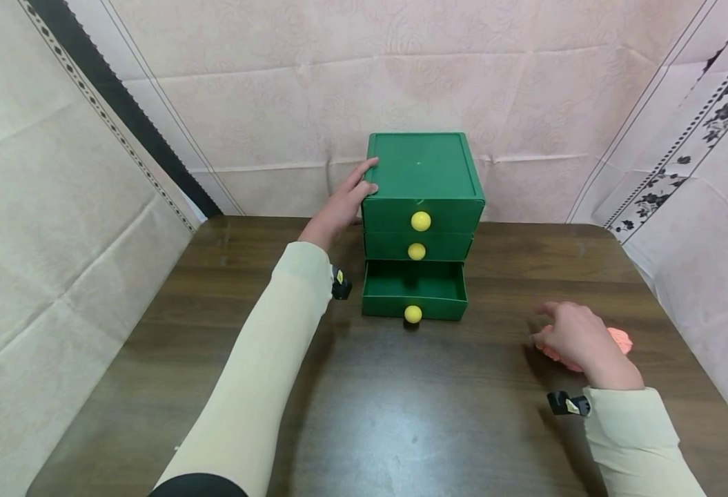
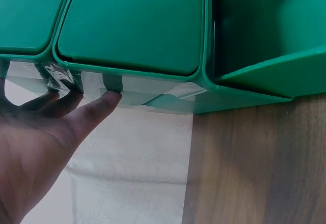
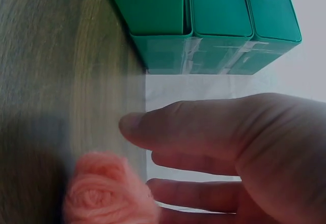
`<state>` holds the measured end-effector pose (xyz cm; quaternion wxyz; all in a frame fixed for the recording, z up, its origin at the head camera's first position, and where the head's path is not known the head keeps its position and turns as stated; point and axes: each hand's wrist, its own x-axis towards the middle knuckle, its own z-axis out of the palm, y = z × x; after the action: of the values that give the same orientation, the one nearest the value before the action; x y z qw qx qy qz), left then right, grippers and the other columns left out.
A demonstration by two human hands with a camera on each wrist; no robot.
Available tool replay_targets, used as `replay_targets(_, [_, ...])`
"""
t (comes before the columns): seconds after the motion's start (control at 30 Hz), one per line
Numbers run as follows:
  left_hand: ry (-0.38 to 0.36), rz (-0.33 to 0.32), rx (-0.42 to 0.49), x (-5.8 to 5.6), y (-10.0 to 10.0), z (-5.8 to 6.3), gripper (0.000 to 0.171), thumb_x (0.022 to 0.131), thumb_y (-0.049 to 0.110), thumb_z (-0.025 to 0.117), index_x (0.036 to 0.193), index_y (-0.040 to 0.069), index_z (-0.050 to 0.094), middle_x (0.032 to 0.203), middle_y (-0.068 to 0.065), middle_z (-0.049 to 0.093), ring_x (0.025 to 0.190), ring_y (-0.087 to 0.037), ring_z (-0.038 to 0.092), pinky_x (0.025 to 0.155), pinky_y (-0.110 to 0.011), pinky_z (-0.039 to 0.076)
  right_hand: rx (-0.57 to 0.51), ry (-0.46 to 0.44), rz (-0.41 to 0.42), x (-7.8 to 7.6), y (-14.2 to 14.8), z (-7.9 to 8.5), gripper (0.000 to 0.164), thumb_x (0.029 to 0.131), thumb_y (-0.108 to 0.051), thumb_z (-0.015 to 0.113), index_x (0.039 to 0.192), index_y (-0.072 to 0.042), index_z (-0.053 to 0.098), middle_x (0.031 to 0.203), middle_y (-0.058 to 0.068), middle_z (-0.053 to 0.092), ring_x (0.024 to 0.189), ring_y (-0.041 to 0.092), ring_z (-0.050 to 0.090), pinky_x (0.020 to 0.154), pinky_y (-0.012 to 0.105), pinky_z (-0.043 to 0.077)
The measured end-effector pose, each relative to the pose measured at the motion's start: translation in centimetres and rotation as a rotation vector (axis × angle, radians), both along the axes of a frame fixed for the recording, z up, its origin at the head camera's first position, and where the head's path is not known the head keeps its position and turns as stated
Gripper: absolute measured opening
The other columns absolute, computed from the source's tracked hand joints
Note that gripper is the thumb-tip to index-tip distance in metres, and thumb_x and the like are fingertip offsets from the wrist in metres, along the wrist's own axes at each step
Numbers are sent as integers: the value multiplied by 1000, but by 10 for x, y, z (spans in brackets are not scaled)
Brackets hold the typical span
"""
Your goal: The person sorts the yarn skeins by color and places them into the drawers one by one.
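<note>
A green three-drawer cabinet (image 1: 426,166) with yellow round knobs stands at the back of the table. Its bottom drawer (image 1: 413,307) is pulled out, with bare green floor showing inside; the upper two drawers are closed. My left hand (image 1: 345,200) rests on the cabinet's left side near the top, fingers fairly straight, and in the left wrist view fingertips touch the taped side wall. Over at the right, my right hand (image 1: 577,338) hovers over a ball of pink yarn (image 3: 109,193), thumb and fingers spread apart with the yarn beside the fingertips.
The brown wooden table (image 1: 413,407) runs up to a pale patterned cloth (image 1: 314,96) hung behind it and along both sides. Clear tape (image 2: 183,89) covers seams on the cabinet's side.
</note>
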<state>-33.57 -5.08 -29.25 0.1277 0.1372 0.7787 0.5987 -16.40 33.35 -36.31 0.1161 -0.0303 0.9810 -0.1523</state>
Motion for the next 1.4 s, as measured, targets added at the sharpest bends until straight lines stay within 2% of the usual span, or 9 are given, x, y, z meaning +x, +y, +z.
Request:
replay_targets(0.17, [-7, -13, 0, 8, 1, 9, 58, 99, 33, 40, 152, 44, 21, 163, 10, 6, 150, -23, 14, 107, -59, 36, 18, -27, 7, 0, 4, -2, 57, 79, -25, 74, 126, 3, 59, 106, 26, 62, 84, 33, 53, 71, 46, 46])
replay_targets(0.3, [2, -4, 4, 1, 1, 1, 55, 98, 36, 41, 149, 49, 23, 163, 11, 7, 149, -22, 15, 105, -60, 36, 32, -42, -2, 1, 5, -4, 56, 77, -24, 73, 125, 2, 59, 106, 26, 62, 83, 34, 52, 69, 42, 44])
replay_targets(0.47, [27, 12, 6, -8, 1, -10, 51, 97, 41, 42, 144, 55, 26, 162, 14, 9, 148, -21, 18, 104, -61, 37, 30, -110, -10, 3, 5, -5, 58, 75, -23, 74, 124, 4, 59, 91, 18, 60, 77, 29, 52, 64, 35, 40])
replay_targets(0.7, [25, 6, 6, -11, 0, -12, 52, 97, 41, 41, 144, 55, 25, 162, 14, 8, 148, -21, 17, 104, -61, 37, 42, -165, 7, 4, 7, -8, 54, 75, -17, 74, 123, 3, 59, 99, 21, 61, 80, 31, 52, 68, 41, 43])
replay_targets(0.77, [20, -1, 3, -10, 0, -10, 54, 98, 39, 41, 147, 52, 24, 163, 12, 7, 149, -22, 16, 104, -62, 37, 46, -161, 9, 4, 7, -9, 52, 75, -13, 72, 122, 3, 60, 98, 21, 61, 79, 31, 52, 67, 40, 43])
replay_targets(0.97, [14, -23, -29, 11, 0, 12, 57, 99, 33, 38, 153, 40, 19, 164, 7, 4, 150, -25, 14, 106, -60, 35, 51, -118, 7, 6, 6, -9, 46, 75, -10, 69, 119, 2, 63, 98, 21, 62, 80, 32, 52, 67, 41, 43])
replay_targets(1.03, [15, -25, -33, 14, 0, 14, 58, 99, 32, 37, 153, 39, 18, 164, 6, 4, 150, -25, 14, 106, -60, 36, 52, -106, 9, 6, 6, -9, 45, 76, -10, 68, 119, 3, 63, 98, 21, 62, 80, 32, 52, 68, 42, 44])
replay_targets(1.13, [14, -26, -30, 12, 0, 12, 57, 99, 34, 38, 153, 41, 20, 164, 7, 4, 149, -25, 14, 106, -60, 35, 50, -97, 10, 7, 5, -9, 45, 78, -11, 68, 120, 4, 63, 99, 22, 62, 81, 32, 52, 70, 43, 44])
replay_targets(1.4, [24, 0, -1, -13, 0, -13, 52, 97, 41, 41, 145, 55, 25, 162, 13, 8, 147, -23, 19, 103, -62, 37, 46, -63, 34, 7, 3, -7, 43, 79, -13, 68, 118, 4, 63, 99, 21, 64, 79, 31, 52, 69, 43, 45])
